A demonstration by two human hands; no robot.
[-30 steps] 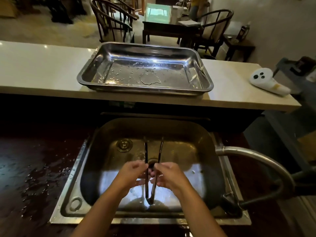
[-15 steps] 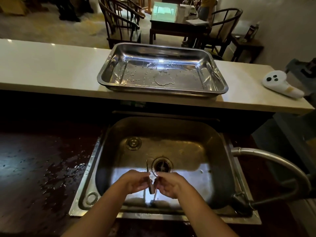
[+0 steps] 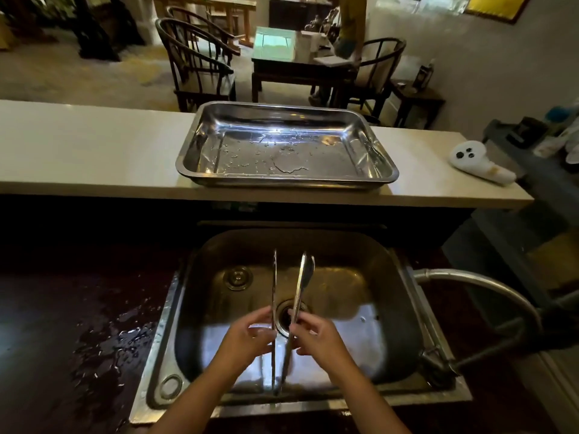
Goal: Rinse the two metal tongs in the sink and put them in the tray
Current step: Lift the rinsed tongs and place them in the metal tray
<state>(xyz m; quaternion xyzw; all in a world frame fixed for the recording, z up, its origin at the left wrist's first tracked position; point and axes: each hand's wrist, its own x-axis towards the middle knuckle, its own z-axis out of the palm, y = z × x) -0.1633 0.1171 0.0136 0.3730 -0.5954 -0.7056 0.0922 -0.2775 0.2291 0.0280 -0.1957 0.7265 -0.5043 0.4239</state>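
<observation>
One pair of metal tongs [image 3: 302, 277] hangs over the steel sink [image 3: 363, 261]. Its two arms point away from me and are spread apart; the joined end sits low near the sink's front wall. My left hand [image 3: 247, 336] pinches the left arm and my right hand [image 3: 316, 338] pinches the right arm, both about halfway along. I see no second pair of tongs. The steel tray [image 3: 380, 166] stands on the pale counter behind the sink, holding only water drops.
The faucet spout [image 3: 470, 280] curves in from the right and ends at the sink's right rim. A white controller [image 3: 479, 164] lies on the pale counter [image 3: 94, 151] right of the tray. The dark worktop [image 3: 94, 339] left of the sink is wet.
Half a second ago the tongs were tipped low between my hands and barely showed. Now their arms point away from me again, spread apart over the drain.
</observation>
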